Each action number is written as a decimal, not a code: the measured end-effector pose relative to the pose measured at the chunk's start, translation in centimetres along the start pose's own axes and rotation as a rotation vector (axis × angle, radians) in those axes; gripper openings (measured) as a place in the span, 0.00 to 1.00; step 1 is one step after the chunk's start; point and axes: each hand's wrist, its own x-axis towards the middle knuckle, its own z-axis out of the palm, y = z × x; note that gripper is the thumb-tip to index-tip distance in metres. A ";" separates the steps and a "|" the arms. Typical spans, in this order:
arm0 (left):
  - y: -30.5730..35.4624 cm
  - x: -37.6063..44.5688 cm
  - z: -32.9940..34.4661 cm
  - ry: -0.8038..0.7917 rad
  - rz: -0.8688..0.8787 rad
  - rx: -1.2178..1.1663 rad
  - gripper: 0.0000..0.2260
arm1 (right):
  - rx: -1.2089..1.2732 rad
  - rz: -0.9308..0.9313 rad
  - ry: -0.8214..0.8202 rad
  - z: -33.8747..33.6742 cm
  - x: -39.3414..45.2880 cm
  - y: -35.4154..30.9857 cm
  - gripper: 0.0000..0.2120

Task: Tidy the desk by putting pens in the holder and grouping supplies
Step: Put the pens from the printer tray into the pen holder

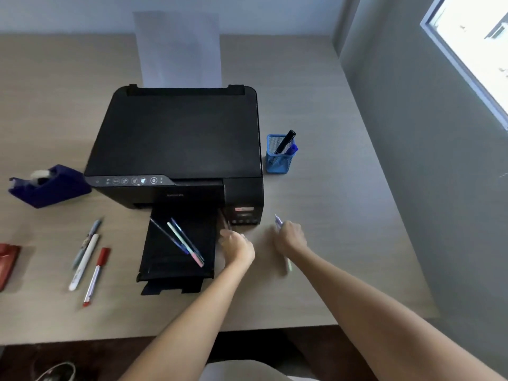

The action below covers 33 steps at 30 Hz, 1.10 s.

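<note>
A blue mesh pen holder (278, 160) stands right of the printer with a black marker (286, 141) and a blue pen in it. My right hand (290, 237) is shut on a pale pen (278, 222), its tip pointing up. My left hand (237, 246) grips a dark pen (225, 221) beside the printer's front right corner. Three pens (182, 243) lie crossed on the printer's black output tray (165, 268). Further left on the desk lie a grey pen (87, 242), a white pen (83, 262) and a red-capped pen (96, 276).
A black printer (178, 144) with a sheet of paper (178, 48) upright at its back fills the desk's middle. A dark blue tape dispenser (49, 186) sits at the left, a red packet (8, 261) at the left edge. A grey wall (428, 160) bounds the right.
</note>
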 end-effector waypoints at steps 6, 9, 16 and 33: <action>-0.5 2.7 1.9 0.063 -0.146 0.008 0.17 | -0.005 -0.017 -0.048 -2.2 0.9 2.9 0.25; -1.2 2.9 1.7 0.006 -0.112 0.121 0.17 | 0.060 0.035 -0.036 -3.6 1.6 4.4 0.18; -3.8 -1.3 -0.3 -0.561 -0.202 -0.197 0.09 | 0.439 -0.005 0.069 -9.0 4.1 4.2 0.09; 22.2 0.8 -2.7 0.004 0.373 -1.036 0.05 | 1.299 -0.240 0.110 -19.0 10.2 -6.3 0.08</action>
